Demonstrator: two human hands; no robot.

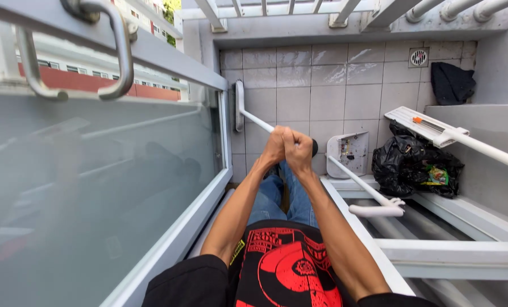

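Both my hands grip the white pole (255,121) of a long-handled cleaning tool in front of my body. My left hand (273,149) and my right hand (299,150) are pressed side by side near the pole's black end. The pole runs away from me to a narrow white head (240,106). That head rests at the far end of the frosted glass panel (95,187), next to its metal frame. I see my jeans and a black and red shirt below my arms.
A tiled floor (322,91) with a round drain (418,57) lies ahead. A white dustpan (348,151), a black rubbish bag (407,165), a second white flat mop (433,127) and a black cloth (452,83) sit to the right. A metal door handle (117,57) hangs near the top left.
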